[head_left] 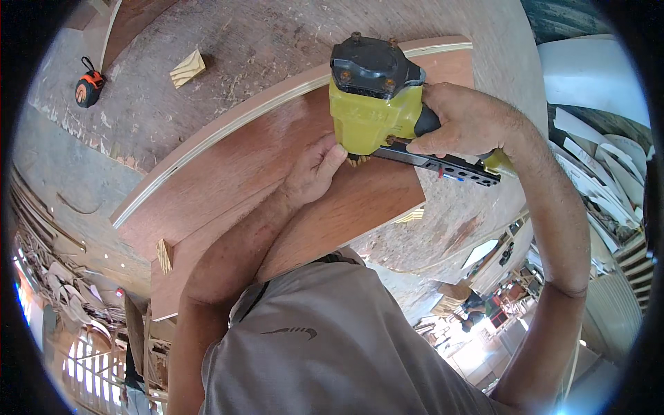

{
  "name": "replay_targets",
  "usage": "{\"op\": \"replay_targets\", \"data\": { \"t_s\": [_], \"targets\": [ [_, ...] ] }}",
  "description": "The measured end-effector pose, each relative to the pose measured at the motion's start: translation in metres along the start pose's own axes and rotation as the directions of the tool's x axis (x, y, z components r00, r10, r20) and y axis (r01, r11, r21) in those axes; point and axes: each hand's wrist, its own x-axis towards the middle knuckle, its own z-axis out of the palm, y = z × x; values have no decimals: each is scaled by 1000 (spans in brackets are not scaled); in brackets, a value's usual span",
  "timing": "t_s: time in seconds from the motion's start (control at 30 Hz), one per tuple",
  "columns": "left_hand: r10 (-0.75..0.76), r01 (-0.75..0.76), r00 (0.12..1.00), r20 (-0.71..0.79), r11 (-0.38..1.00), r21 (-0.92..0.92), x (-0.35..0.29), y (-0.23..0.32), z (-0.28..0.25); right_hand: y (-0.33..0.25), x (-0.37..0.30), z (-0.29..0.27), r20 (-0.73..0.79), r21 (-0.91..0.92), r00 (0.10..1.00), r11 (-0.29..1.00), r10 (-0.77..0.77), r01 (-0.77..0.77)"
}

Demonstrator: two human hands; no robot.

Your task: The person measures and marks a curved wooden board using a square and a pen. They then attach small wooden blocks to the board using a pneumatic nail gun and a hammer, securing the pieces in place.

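See at far left orange-black tape measure [88,90] on scuffed tabletop [242,41]; then small wood block [164,256] on curved reddish-brown panel [228,180]. Rests left hand [315,169] on panel beside second block [357,161] — cannot tell whether closed round it. Holds yellow-black nail gun [370,114] nose-down over panel — clamped by handle [427,122] in right hand [467,121].

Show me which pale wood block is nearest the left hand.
The partly hidden block at the nose of the nail gun, beside the left hand; the upper-left block, lower-left block and rightmost block lie farther away.
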Motion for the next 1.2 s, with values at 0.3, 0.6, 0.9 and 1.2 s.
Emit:
{"op": "replay_targets", "data": {
  "t_s": [0.3,0.6,0.9,1.2],
  "targets": [
    [15,-15,1000,21,999,-31,0,-1,-1,5,1,3,-37,-50,992,992,-118,117],
    [-17,17,999,36,1000,-2,-2,0,-4,11,12,13,-16,-76,994,992,-105,104],
    [-187,164,962,-198,978,-126,-7,11,2,32,-52,15,-247,46,952,979,-180,197],
    [-265,41,919,293,801,597,-75,110,8,100,-154,134,-649,632,714,708,263,314]
  ]
}}
